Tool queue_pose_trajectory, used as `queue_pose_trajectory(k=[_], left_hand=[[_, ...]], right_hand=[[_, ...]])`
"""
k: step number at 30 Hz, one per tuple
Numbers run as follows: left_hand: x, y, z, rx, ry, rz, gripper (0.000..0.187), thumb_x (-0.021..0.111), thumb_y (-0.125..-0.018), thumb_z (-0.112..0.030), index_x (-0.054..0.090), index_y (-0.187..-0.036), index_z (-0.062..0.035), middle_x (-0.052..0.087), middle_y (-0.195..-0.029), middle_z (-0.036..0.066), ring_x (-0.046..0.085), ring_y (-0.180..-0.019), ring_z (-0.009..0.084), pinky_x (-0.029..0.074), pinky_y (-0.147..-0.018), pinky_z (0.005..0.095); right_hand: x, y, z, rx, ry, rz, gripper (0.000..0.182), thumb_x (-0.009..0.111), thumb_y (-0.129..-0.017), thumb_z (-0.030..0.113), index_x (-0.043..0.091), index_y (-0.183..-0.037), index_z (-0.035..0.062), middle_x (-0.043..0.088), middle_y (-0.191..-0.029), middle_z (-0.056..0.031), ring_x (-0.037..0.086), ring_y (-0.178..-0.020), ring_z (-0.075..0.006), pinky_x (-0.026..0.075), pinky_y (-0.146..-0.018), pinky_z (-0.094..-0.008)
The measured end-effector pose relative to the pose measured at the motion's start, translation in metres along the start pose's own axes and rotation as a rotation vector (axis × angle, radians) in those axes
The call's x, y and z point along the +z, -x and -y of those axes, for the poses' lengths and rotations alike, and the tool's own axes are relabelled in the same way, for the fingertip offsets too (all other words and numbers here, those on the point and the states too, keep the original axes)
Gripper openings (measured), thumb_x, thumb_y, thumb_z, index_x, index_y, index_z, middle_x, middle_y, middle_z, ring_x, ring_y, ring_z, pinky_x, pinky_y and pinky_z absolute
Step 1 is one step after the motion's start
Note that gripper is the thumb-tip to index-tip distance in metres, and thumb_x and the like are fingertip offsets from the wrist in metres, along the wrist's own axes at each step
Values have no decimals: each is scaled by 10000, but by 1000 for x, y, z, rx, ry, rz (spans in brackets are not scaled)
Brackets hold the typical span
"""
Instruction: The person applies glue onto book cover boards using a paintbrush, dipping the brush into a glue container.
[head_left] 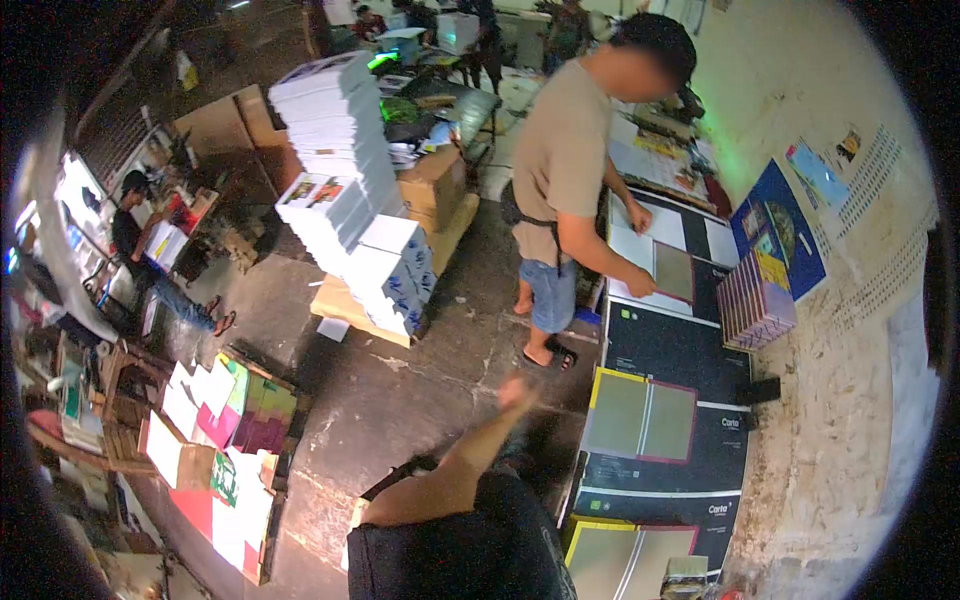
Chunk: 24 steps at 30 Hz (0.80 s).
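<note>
My left hand (516,392) reaches out over the dark floor, smeared by motion, so its fingers cannot be made out. Nothing distinct shows in it. My right hand is outside the picture. To the right of my body, a long work table (668,345) carries black sheets printed "Carta". An open book cover (641,416) with grey boards and yellow and magenta edges lies on it. Nearer to me is a second open cover (632,562), with a small block (684,578) at its right edge.
A co-worker (565,150) stands at the table, both hands on a grey board (673,271). Book stacks (335,130) rise from a pallet (365,325). A bundle of books (757,300) stands by the wall. Paper piles (215,440) sit at left; another person (140,225) works beyond.
</note>
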<state>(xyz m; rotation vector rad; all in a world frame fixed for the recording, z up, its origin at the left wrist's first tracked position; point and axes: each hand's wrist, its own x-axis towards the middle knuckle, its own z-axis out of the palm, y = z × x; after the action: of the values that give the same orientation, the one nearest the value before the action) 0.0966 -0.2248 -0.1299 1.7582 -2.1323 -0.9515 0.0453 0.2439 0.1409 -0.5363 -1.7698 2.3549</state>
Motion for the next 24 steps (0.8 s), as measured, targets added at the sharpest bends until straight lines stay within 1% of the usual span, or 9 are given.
queue_pose_trajectory(k=[1, 2, 5, 6, 11, 12, 17, 19, 24], left_hand=[[0, 2, 90, -42, -136, -45, 575, 659, -784, -576, 659, -1125, -113, 677, -1058, 102, 659, -940, 279, 530, -797, 443], [-27, 40, 138, -55, -198, -287, 554, 688, -755, -568, 678, -1094, -131, 696, -942, 77, 667, -911, 274, 535, -779, 423], [-113, 114, 265, -510, -535, 211, 516, 675, -799, -464, 632, -1233, -186, 562, -1316, 25, 556, -1189, 234, 487, -915, 503], [-138, 153, 269, -737, -391, 51, 655, 654, -816, -461, 513, -1373, -146, 452, -1429, 89, 416, -1338, 265, 393, -1014, 554], [-150, 295, 334, -706, -307, -165, 809, 664, -785, -512, 411, -1431, -96, 334, -1493, 138, 304, -1389, 332, 305, -1077, 547], [-148, 307, 336, -687, -320, -245, 822, 677, -767, -526, 424, -1416, -91, 346, -1477, 139, 321, -1370, 346, 296, -1079, 551], [-109, 287, 297, -666, -231, -25, 792, 708, -742, -528, 468, -1355, -88, 411, -1418, 94, 389, -1302, 358, 387, -990, 521], [-113, 266, 241, -312, -317, 271, 747, 629, -848, -475, 388, -1422, -62, 374, -1450, 145, 337, -1353, 325, 329, -1049, 509], [-83, 202, 110, 4, -286, 109, 812, 641, -841, -471, 324, -1453, -40, 327, -1494, 166, 328, -1363, 363, 304, -1083, 523]], right_hand=[[-6, -2, 2, 24, -22, 31, 593, 545, -944, 511, 518, -1349, 78, 565, -1294, -112, 455, -1208, -236, 321, -1045, -431], [-10, -4, 2, 44, -47, 55, 598, 543, -944, 515, 515, -1353, 80, 561, -1303, -113, 448, -1220, -236, 314, -1054, -434], [-32, -9, 2, 101, -122, 127, 612, 535, -943, 529, 504, -1366, 88, 547, -1331, -115, 426, -1257, -238, 291, -1080, -444], [-42, -14, 2, 118, -144, 148, 616, 532, -943, 534, 500, -1370, 91, 542, -1340, -116, 418, -1269, -239, 283, -1089, -448], [-94, -51, -2, 200, -264, 313, 639, 519, -941, 558, 483, -1391, 105, 519, -1387, -120, 382, -1330, -241, 246, -1134, -464], [-96, -57, -2, 177, -201, 415, 583, 459, -978, 537, 504, -1366, 104, 553, -1327, -103, 423, -1269, -232, 292, -1072, -439], [-57, -30, 47, 49, -101, 179, 590, 445, -980, 535, 475, -1383, 105, 506, -1374, -101, 407, -1278, -237, 264, -1077, -449], [-51, -23, 55, 23, -103, 124, 603, 442, -979, 538, 461, -1398, 104, 487, -1397, -104, 394, -1295, -237, 224, -1095, -467], [-52, -10, 70, -3, 1, 236, 598, 442, -968, 551, 513, -1337, 86, 577, -1295, -125, 473, -1218, -268, 244, -1070, -451]])
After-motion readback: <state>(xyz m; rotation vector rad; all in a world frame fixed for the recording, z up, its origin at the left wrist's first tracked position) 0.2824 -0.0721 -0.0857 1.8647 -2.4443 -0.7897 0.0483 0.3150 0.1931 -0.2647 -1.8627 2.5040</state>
